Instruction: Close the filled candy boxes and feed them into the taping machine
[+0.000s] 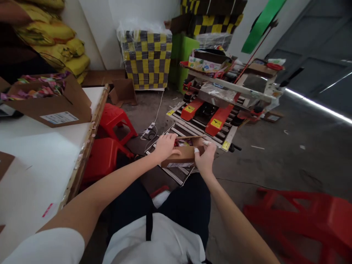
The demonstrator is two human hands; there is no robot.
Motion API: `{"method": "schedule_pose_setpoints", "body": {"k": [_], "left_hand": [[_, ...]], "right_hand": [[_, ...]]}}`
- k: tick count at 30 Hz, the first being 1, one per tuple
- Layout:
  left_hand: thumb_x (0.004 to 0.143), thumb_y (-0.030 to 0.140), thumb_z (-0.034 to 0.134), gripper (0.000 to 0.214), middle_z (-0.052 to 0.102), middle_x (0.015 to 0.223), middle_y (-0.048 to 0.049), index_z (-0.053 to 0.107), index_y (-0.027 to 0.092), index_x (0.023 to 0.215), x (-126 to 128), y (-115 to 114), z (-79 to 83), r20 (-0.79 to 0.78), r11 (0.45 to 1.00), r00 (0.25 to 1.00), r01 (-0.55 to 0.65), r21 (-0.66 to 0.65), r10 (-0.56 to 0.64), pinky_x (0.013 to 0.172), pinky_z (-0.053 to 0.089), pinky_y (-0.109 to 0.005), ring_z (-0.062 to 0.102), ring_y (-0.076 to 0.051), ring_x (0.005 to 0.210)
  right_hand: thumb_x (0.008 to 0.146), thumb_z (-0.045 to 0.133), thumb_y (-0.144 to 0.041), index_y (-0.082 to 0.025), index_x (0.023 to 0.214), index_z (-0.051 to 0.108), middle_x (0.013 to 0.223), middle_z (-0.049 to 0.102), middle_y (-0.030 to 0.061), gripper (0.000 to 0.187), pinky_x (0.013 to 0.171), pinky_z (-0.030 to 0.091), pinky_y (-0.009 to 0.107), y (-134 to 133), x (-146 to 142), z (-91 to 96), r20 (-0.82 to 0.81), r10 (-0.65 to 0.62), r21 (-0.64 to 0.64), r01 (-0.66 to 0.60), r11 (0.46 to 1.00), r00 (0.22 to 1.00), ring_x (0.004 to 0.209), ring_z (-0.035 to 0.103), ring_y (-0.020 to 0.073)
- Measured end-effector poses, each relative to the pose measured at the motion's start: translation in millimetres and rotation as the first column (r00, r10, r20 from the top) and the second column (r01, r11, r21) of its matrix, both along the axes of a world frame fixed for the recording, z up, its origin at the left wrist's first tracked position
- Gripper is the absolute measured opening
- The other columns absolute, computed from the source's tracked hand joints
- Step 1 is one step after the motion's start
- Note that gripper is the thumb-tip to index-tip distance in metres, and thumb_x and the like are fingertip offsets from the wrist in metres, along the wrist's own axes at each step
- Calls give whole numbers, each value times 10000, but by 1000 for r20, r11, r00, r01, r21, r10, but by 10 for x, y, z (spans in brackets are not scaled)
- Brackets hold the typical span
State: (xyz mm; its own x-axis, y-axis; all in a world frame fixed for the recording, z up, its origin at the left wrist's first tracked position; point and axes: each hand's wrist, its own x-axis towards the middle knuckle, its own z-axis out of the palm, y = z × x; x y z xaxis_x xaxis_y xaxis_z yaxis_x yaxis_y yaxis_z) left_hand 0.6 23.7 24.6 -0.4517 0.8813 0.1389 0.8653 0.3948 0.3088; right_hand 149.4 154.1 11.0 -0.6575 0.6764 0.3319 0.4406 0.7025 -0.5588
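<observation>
Bench with white top and worn brown edge point(49, 172) runs along the left side. Beyond its far end stands a tall film-wrapped stack of yellow-and-grey checkered boxes point(148, 58). To the right of that, a metal roller machine with orange-red guides point(216, 119) carries a low printed cardboard box point(205, 64); its dark inside is hard to read. On the bench, a large brown cardboard carton with raised flaps point(77, 113) is heaped to the rim with small pink, purple and orange wrapped pieces point(46, 90); a white label is on its side. Another brown carton point(123, 91) sits on the floor beyond the bench. Smallest of the containers, a shallow brown cardboard box point(181, 157) is between the person's hands, above the rollers; whether it rests on them cannot be told. Its top gapes, showing red and pink wrapped pieces inside. The left hand point(165, 146) has its grip closed on the box's left end; the right hand point(205, 156), white-covered at two fingertips, grips the right end.
</observation>
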Motion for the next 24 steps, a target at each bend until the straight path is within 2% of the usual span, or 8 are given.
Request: {"method": "schedule_pose_setpoints", "body": {"k": [3,5,7,10,13,21,24], "left_hand": [[520,638,778,1133,392,1404,-228,311,92,1397,-46,54,72,-55,996,995,-82,39,85,1056,282,-466,401,-361,1262],[505,655,773,1205,281,1482,-224,248,111,1444,-52,68,80,-58,991,991,-122,50,124,1110,179,-523,258,-385,1360],[520,670,755,1215,236,1508,-217,221,118,1460,-49,66,63,-31,988,988,-150,29,151,1119,150,-548,178,-387,1397],[519,685,745,1217,225,1517,-214,226,118,1462,-52,58,26,-11,988,988,-157,-9,157,1117,167,-548,160,-384,1405],[522,708,726,1213,224,1521,-204,230,127,1464,-67,63,5,-19,989,990,-143,-22,143,1119,180,-532,157,-375,1410],[523,721,714,1252,195,1531,-198,180,112,1477,-109,92,-27,12,991,991,-131,-33,131,1126,175,-529,138,-371,1414],[524,727,708,1252,191,1532,-200,182,106,1475,-121,98,-40,7,990,990,-137,-33,138,1122,189,-529,135,-366,1416]], "right_hand": [[848,419,-265,-161,1038,559,1024,568,130,257,924,434,406,46,-100,95,140,99,-11,-99,995,985,1014,516,257],[856,411,-241,-163,1106,567,1084,587,125,305,926,426,400,72,-219,162,223,145,0,-149,989,964,1044,523,260],[863,399,-212,-151,1184,544,1148,582,130,358,920,425,378,77,-378,214,304,147,22,-161,987,941,1073,527,255],[877,378,-186,-143,1113,584,1119,593,131,316,857,433,347,44,-620,245,421,113,55,-150,987,900,1014,556,245],[887,372,-187,-153,1010,615,1033,611,125,274,768,425,342,4,-763,221,469,83,74,-133,988,879,919,574,249],[917,354,-216,-191,987,596,1014,599,102,254,716,380,317,-10,-831,172,543,126,122,-226,967,830,868,567,232],[890,351,-203,-189,919,586,984,590,106,237,762,392,335,-19,-835,182,499,170,66,-233,970,850,869,560,238]]}}
